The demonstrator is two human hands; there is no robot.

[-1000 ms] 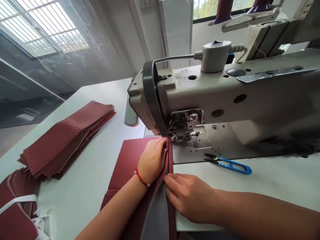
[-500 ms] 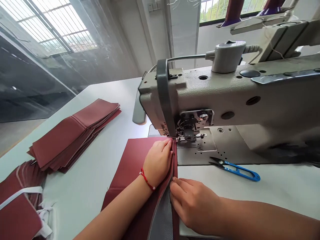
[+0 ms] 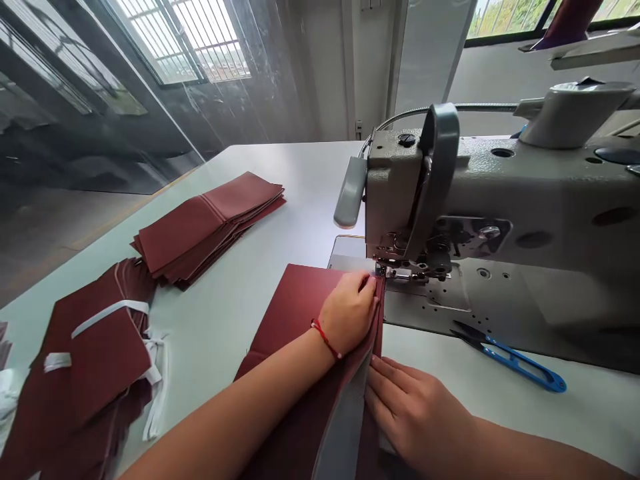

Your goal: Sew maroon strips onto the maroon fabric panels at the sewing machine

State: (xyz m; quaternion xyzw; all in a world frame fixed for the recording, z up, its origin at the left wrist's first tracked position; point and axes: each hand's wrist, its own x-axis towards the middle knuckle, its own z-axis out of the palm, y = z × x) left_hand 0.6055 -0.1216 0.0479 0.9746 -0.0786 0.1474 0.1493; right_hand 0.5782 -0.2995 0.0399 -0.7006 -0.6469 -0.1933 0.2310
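Observation:
My left hand (image 3: 349,312), with a red cord bracelet on its wrist, lies on a burgundy leather-like panel (image 3: 305,293). Its thumb and fingers are closed on the panel's right edge, just in front of the needle area of a sewing machine (image 3: 420,193). Lower down, my right hand (image 3: 417,403) has its fingers pressed together at the right edge of the layered panels, gripping the lower layer; its thumb is mostly hidden. Between the hands the upper layer lifts, showing a grey backing (image 3: 345,417). The panel's far right corner reaches the presser foot (image 3: 381,270).
Blue thread snips (image 3: 520,365) lie right of my right hand, partly on the machine bed. Stacked burgundy panels (image 3: 210,223) rest on the white table (image 3: 200,347) at left. Nearer are more burgundy pieces (image 3: 95,360) bundled with white bands. A plastic sheet (image 3: 280,80) hangs behind.
The view has swung left, so the machine and snips appear farther right and more of the bundled pieces shows. My left hand keeps its hold by the presser foot; my right hand's fingers lie straighter.

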